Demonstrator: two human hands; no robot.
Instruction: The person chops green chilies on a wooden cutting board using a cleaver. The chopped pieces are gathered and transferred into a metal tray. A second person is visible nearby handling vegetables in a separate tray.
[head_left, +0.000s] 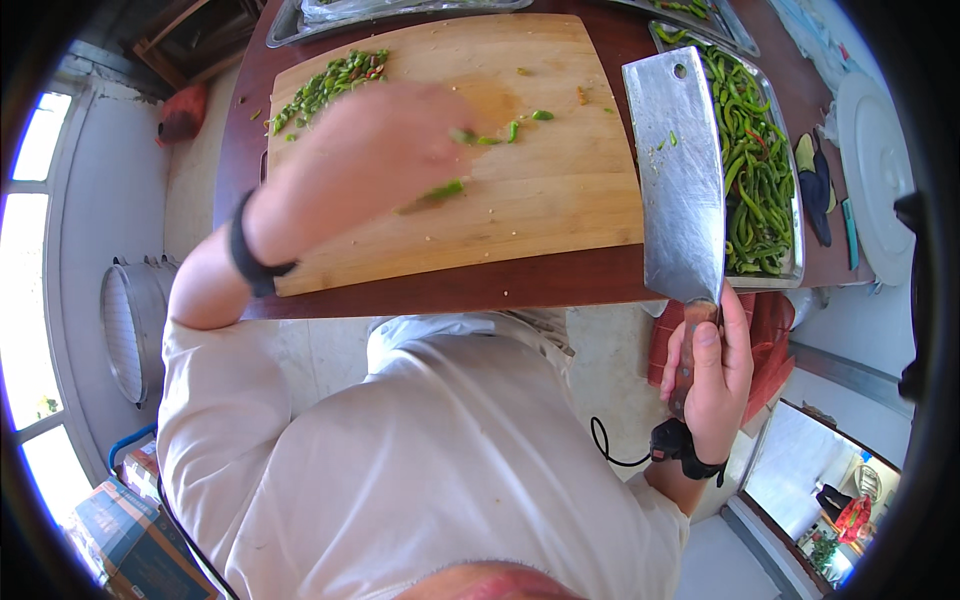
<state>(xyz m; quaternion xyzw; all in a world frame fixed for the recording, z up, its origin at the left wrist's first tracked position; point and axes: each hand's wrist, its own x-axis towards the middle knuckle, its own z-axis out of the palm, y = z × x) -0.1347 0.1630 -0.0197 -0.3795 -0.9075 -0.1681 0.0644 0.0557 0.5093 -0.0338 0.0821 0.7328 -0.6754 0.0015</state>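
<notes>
My right hand (712, 367) grips the riveted wooden handle of a metal cleaver (679, 180), its broad blade raised beside the board's right edge with green bits stuck to it. My left hand (382, 146), blurred, is over the wooden cutting board (540, 210); its fingers are too blurred to tell whether they hold anything. A pile of chopped green peppers (326, 86) lies at the board's upper left. Some green pepper pieces (513, 131) are near my left fingertips, and a longer green piece (444, 190) is just below that hand.
A metal tray (798, 225) of whole green peppers stands right of the board. Beyond it lie dark gloves (816, 187), a teal-handled tool (850, 232) and a white round lid (874, 176). Another metal tray (281, 30) stands at the far edge. Red mesh bags (765, 337) are below the table.
</notes>
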